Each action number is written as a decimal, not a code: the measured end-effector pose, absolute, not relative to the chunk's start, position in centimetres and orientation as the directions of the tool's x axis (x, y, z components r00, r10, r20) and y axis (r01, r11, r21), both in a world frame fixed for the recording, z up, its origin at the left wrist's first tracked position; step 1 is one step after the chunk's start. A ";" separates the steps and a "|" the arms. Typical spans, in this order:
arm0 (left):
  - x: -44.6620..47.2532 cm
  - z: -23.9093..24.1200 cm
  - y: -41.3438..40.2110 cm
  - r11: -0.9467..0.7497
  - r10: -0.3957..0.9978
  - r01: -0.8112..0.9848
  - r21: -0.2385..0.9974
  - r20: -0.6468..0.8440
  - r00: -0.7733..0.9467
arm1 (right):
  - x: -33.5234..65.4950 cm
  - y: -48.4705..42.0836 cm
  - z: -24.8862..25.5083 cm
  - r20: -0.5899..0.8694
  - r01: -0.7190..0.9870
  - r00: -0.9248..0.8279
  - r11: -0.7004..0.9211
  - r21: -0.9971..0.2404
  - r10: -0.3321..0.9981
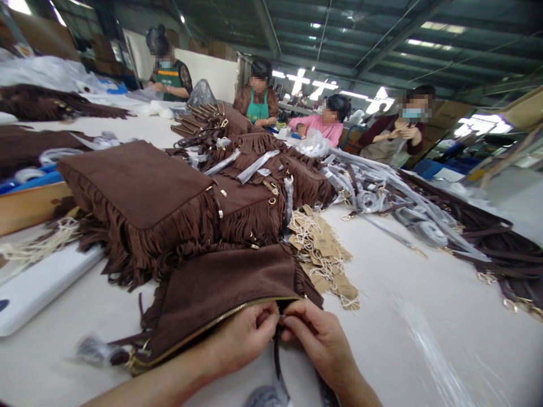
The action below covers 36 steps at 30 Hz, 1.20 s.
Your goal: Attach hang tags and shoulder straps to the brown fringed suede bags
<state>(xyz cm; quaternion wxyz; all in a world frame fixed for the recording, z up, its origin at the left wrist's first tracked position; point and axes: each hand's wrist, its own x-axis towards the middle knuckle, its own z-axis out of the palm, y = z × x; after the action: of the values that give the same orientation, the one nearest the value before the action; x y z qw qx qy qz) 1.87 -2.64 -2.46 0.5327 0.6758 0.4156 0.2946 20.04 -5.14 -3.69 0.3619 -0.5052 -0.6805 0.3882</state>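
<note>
A dark brown fringed handbag (pixel 229 282) lies on its side in front of me, its gold zipper (pixel 224 314) facing me. At the zipper's right end, my left hand (pixel 250 336) and my right hand (pixel 316 333) meet with fingertips pinched. Between them hangs a narrow dark strap (pixel 277 359), its upper end at the fingertips; the exact grip is partly hidden. Clear wrap covers a coil of strap (pixel 267 397) at the bottom edge. Another wrapped strap end (pixel 95 350) sits by the bag's left corner.
Behind the bag, several fringed handbags (pixel 139 186) form a pile. Kraft paper tags with white strings (pixel 324 249) lie to its right. Wrapped straps (pixel 373 200) and bare straps (pixel 487 226) spread further right. A white object (pixel 51 288) lies left. Several people work across the table (pixel 382 316).
</note>
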 end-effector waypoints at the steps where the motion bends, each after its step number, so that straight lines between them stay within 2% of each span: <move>1: 1.9 -2.4 -2.6 -0.089 0.875 0.248 0.965 -0.043 0.482 | 20.1 -5.2 -3.7 0.099 0.404 -0.232 0.189 -0.895 0.968; 6: 1.8 -2.3 -2.7 -0.101 0.872 0.251 0.963 -0.036 0.489 | 20.1 -5.2 -3.5 0.156 0.448 -0.259 0.262 -0.855 0.953; 9: 1.9 -2.2 -2.8 -0.089 0.868 0.238 0.967 -0.042 0.495 | 20.0 -5.2 -3.5 0.138 0.412 -0.266 0.242 -0.878 0.954; 14: 2.3 -2.5 -2.8 -0.024 0.880 0.219 0.975 -0.083 0.467 | 19.4 -5.4 -3.6 -0.006 0.164 -0.177 0.023 -0.986 0.984; 18: 2.4 -3.0 -2.7 0.038 0.892 0.178 0.983 -0.113 0.438 | 18.9 -5.5 -3.6 -0.068 0.003 -0.096 -0.068 -0.998 0.993; 25: 2.5 -3.0 -2.7 0.104 0.906 0.089 0.991 -0.131 0.402 | 18.9 -5.5 -4.1 -0.082 0.053 -0.099 -0.077 -0.996 0.992; 36: 3.1 -3.1 -3.0 0.166 0.908 0.078 0.983 -0.183 0.377 | 18.3 -5.4 -3.9 -0.039 0.074 -0.056 -0.035 -0.997 0.998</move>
<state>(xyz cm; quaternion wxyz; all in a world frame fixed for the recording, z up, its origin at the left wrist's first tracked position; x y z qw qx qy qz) 3.10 -2.97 -3.08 0.6192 0.5521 0.4464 0.3353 18.33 -5.41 -3.89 0.4575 -0.5125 -0.5226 0.5049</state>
